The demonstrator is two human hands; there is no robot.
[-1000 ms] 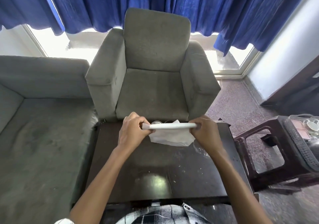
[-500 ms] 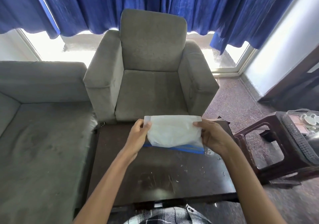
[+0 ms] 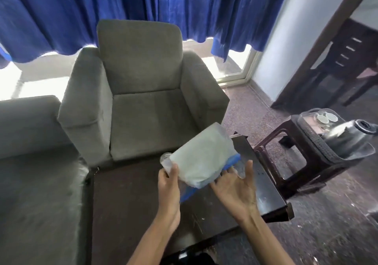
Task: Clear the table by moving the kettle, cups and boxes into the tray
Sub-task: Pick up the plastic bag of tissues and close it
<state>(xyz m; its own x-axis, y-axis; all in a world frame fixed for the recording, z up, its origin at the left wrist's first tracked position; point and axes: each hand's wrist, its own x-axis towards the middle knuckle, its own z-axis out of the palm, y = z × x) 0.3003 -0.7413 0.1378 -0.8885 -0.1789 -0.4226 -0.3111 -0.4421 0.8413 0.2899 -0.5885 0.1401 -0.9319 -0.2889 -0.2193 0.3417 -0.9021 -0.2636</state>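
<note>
**Condition.** The white flat pack sealed in a clear plastic bag with a blue zip strip is held above the dark wooden table, tilted, zip edge lowest. The left hand pinches the bag's near-left corner, thumb on top. The right hand lies palm up with its fingers spread and only the fingertips under the zip edge; it grips nothing. The clear plastic tray sits well apart to the right, on the dark plastic stool. It already carries the silver kettle and white cups.

**Hazards.**
- Slip: one corner pinch carries most of the load. Smooth film may slide out of it, dropping the pack onto the table or floor.
- Collision: a small clear glass vessel stands just behind the left hand. Swinging the bag could knock it over.
- Placement: free tray space appears limited. A careless set-down may strike the cups or leave the pack overhanging the rim.
</note>
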